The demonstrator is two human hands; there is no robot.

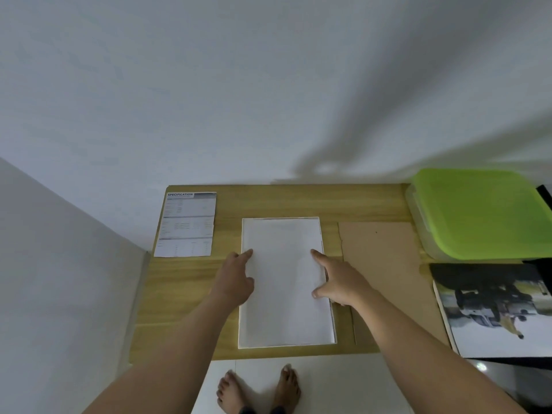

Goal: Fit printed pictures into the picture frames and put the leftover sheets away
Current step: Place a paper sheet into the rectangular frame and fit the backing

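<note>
Specification sheet [186, 225] left of centre sheet [286, 309]; board [385, 279] right; box [481, 213] behind printed picture [495, 312].
</note>
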